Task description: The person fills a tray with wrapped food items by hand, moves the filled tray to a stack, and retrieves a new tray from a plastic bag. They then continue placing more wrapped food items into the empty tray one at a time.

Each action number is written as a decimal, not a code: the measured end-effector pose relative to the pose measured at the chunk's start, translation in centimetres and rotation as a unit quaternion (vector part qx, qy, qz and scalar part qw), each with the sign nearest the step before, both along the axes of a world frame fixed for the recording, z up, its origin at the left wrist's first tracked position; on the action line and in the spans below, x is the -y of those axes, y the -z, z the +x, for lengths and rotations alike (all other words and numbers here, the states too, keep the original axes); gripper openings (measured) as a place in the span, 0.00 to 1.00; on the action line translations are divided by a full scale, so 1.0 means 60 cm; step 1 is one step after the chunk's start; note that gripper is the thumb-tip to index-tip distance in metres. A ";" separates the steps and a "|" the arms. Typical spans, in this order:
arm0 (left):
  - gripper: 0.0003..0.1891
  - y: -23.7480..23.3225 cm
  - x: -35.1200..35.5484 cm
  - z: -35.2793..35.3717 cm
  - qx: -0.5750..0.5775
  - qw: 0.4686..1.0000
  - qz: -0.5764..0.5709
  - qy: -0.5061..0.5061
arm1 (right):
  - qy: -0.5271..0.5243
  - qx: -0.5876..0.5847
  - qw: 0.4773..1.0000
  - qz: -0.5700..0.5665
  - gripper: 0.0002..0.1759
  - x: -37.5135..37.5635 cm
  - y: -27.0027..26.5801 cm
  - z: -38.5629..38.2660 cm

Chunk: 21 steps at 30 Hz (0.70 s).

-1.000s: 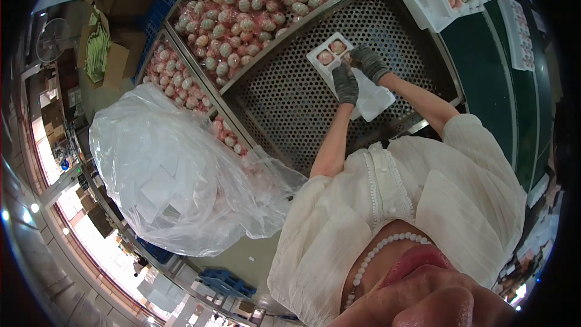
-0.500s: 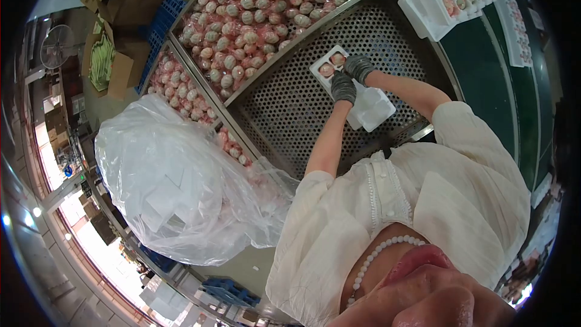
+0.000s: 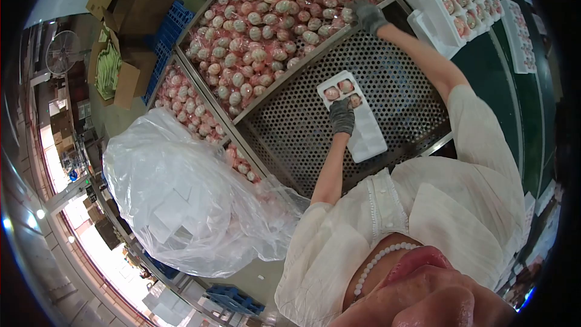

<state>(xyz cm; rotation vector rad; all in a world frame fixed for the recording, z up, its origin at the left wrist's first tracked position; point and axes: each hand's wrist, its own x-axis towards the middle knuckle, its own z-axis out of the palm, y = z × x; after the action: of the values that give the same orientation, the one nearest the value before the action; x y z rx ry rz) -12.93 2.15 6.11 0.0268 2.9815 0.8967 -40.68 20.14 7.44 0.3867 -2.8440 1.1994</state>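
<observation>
My left hand [image 3: 342, 116], in a grey glove, lies over the white foam tray [image 3: 367, 136] on the perforated metal surface [image 3: 290, 115]. Its fingers are bent down into the tray's cells, and what they hold is hidden. Beside them several round pinkish items [image 3: 345, 86] sit in cells at the tray's far end. Its near part is plain white. My right hand [image 3: 369, 16], gloved too, reaches to the metal rim of the bin of wrapped round items [image 3: 260, 18]. Its fingertips are blurred among these items.
A big clear plastic bag [image 3: 187, 200] with white pieces stands at the left. Filled white trays [image 3: 466, 9] are stacked at the upper right, by a green belt [image 3: 493, 85]. Open cardboard boxes [image 3: 136, 9] and a blue pallet [image 3: 166, 42] are at the upper left.
My right hand has left the tray and moved up and away to the bin's edge. My left hand remains at the tray, which now appears lower, turned more upright, with another item showing.
</observation>
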 end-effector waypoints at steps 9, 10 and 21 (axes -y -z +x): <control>0.08 0.006 0.000 -0.007 0.013 1.000 -0.021 0.012 | -0.214 0.150 0.740 0.619 0.25 0.036 -0.028 -0.113; 0.08 0.021 0.003 -0.005 -0.002 0.999 -0.027 0.021 | -0.217 0.121 0.760 0.601 0.23 0.030 0.004 -0.122; 0.09 0.008 0.012 0.001 -0.030 0.998 0.044 0.019 | -0.112 0.125 0.841 0.514 0.16 -0.010 -0.004 -0.117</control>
<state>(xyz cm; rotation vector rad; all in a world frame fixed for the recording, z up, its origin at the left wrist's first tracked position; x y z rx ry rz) -12.85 1.46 5.63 0.1130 2.9842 1.0395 -47.72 20.73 7.70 0.6080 -3.4773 -0.4676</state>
